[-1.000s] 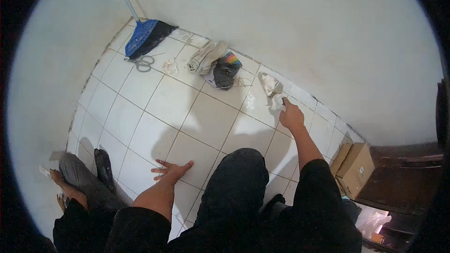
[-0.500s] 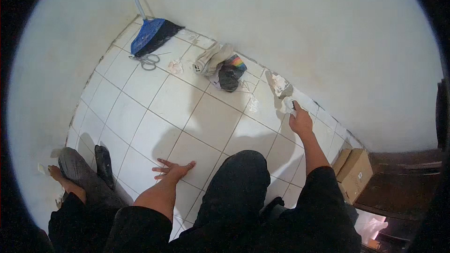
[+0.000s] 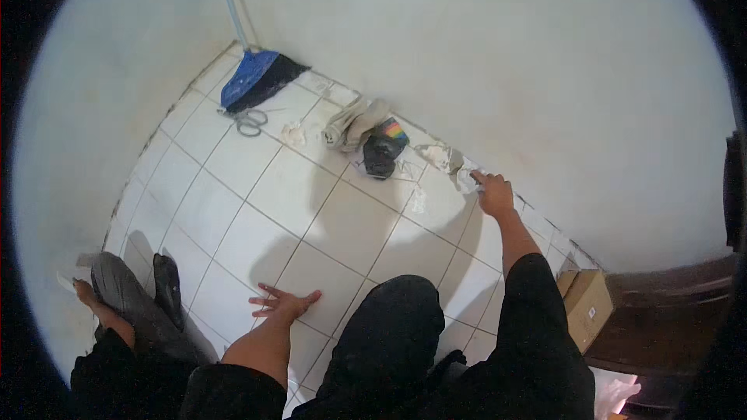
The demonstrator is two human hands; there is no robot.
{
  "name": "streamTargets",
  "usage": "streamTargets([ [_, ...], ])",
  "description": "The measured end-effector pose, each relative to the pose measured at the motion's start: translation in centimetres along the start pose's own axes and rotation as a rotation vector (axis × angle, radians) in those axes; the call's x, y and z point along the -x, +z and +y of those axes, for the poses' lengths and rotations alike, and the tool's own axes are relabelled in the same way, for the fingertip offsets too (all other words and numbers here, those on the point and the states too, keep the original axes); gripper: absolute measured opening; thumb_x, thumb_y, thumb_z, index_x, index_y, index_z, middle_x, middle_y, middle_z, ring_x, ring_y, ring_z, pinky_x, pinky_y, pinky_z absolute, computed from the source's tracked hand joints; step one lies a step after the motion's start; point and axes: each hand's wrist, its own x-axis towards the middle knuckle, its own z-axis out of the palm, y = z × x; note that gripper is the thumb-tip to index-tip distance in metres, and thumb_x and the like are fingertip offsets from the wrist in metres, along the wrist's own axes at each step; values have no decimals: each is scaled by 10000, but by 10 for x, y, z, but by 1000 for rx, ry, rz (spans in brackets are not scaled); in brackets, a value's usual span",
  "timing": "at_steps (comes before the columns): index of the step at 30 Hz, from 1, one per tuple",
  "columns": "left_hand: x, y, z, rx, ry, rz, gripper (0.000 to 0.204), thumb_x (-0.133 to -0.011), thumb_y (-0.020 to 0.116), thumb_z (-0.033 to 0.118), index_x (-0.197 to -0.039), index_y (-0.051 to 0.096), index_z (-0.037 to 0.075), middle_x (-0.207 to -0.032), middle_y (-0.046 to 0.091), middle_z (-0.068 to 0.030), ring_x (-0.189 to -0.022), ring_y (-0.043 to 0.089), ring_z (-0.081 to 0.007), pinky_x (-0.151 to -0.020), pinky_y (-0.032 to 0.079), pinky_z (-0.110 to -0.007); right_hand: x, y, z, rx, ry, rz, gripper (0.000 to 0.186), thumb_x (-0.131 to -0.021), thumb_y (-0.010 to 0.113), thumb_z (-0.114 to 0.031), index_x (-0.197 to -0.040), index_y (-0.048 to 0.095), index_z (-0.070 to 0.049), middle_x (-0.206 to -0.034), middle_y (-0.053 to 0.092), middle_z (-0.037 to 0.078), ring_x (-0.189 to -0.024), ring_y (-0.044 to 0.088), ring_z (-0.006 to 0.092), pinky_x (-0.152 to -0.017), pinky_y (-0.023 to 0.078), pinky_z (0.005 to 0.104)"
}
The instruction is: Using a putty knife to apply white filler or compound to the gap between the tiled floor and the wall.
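Observation:
My right hand (image 3: 496, 195) is low at the base of the far wall, its fingers closed on a crumpled white wad (image 3: 468, 181), plastic or paper, I cannot tell which. Touching or just beside the wad lies a whitish and grey-brown clump (image 3: 440, 157), along the wall's foot. My left hand (image 3: 282, 305) rests on the tiled floor (image 3: 257, 233) with its fingers spread, holding nothing. Left of the clump sits a heap made of a beige-grey cloth (image 3: 356, 121) and a black bundle (image 3: 381, 157) with a rainbow-striped patch.
A blue broom (image 3: 250, 78) leans in the far corner, grey-handled scissors (image 3: 250, 122) beside it. White scraps (image 3: 293, 134) dot the floor. Another person's hand (image 3: 93, 303) holds a pale flat piece at the left wall. A cardboard box (image 3: 585, 307) stands at the right.
My right hand has moved left along the wall's foot with the white wad, and the clump has shifted left too. My left hand stays put. The view has tilted up slightly.

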Motion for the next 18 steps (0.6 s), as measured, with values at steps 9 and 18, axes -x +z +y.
streamTargets([
  [9,-14,5,14,-17,11,-10,1535,-487,697,789,-1342,-349,61,-1391,-287,-364,-1268,-94,-643,-965,90,-752,-12,5,10,-69,-40,85,543,-750,576,-102,-1276,489,-208,-970,614,117,-919,574,313,-759,464,459],
  [18,-15,5,1,99,40,-50,1556,-487,730,757,-1309,-394,64,-1339,-368,-370,-1222,-258,-630,-930,-30,-770,7,20,-1,-270,-48,55,574,-731,599,-90,-1285,479,-180,-942,608,140,-909,553,352,-757,452,470],
])
